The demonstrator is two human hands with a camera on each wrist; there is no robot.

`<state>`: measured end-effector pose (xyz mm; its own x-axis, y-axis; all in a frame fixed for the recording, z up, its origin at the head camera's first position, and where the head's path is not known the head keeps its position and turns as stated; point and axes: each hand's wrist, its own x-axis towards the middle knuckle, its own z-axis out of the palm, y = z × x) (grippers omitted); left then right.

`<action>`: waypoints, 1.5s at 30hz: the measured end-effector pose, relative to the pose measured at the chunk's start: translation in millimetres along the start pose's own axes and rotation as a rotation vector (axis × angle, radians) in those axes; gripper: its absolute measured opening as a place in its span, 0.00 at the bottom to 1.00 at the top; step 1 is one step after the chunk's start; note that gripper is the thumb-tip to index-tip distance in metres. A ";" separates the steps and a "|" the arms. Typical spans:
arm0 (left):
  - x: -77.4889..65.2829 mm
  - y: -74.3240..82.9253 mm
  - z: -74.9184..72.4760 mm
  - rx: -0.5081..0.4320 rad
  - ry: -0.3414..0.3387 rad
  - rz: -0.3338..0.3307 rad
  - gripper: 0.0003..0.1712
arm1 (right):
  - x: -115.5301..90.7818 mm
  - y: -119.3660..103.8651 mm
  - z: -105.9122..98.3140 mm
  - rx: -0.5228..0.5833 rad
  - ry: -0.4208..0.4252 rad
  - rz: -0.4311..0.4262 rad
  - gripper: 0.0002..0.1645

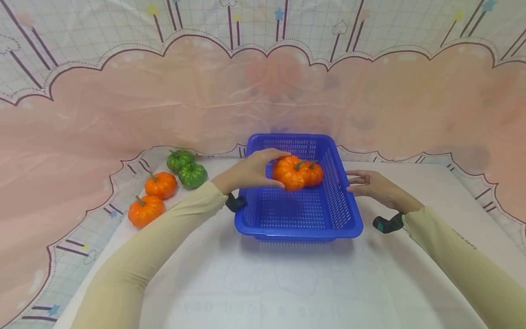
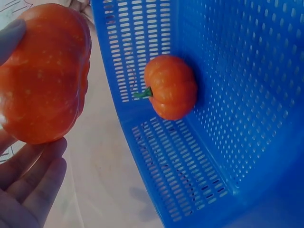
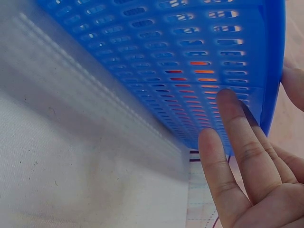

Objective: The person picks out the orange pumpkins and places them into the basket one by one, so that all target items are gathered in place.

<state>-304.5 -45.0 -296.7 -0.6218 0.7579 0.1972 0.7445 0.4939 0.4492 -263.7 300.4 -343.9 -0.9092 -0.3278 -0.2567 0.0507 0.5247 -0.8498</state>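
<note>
My left hand (image 1: 256, 170) grips an orange pumpkin (image 1: 288, 173) with a green stem between thumb and fingers, over the blue plastic basket (image 1: 297, 234). In the left wrist view the held pumpkin (image 2: 45, 73) is close to the camera, with the fingers (image 2: 35, 178) under it. A second orange pumpkin (image 2: 171, 88) lies inside the basket against its perforated wall. At the basket's right side is my right hand (image 1: 376, 188), its fingers extended. The right wrist view shows fingertips (image 3: 211, 142) against the slotted outer wall (image 3: 156, 52) and the thumb near the rim.
Left of the basket, two orange pumpkins (image 1: 146, 211) and two green pumpkins (image 1: 193, 176) sit on the white tabletop (image 1: 230, 283). A patterned cloth (image 1: 185, 91) hangs behind the table. Each wrist wears a dark camera mount (image 1: 388, 224).
</note>
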 end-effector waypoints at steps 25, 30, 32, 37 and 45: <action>26.0 14.1 32.8 -0.004 -0.213 0.025 0.43 | 1.3 0.1 -1.6 -0.004 0.008 -0.016 0.44; 30.8 13.7 41.2 -0.019 -0.245 0.048 0.43 | 1.2 1.2 -1.3 0.005 0.008 -0.019 0.44; 32.8 13.3 44.3 -0.010 -0.259 0.053 0.43 | 1.6 1.8 -1.5 0.005 0.008 -0.020 0.43; 36.2 12.5 52.0 0.015 -0.301 0.036 0.43 | 2.9 3.2 -1.7 0.007 0.011 -0.019 0.43; 40.0 13.1 62.1 0.035 -0.350 0.021 0.42 | 2.3 2.8 -0.4 -0.011 0.012 -0.020 0.44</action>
<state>-304.5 18.3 -337.0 -0.4897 0.8653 -0.1068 0.7679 0.4861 0.4171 -265.8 301.4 -346.7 -0.9149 -0.3287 -0.2343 0.0284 0.5266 -0.8496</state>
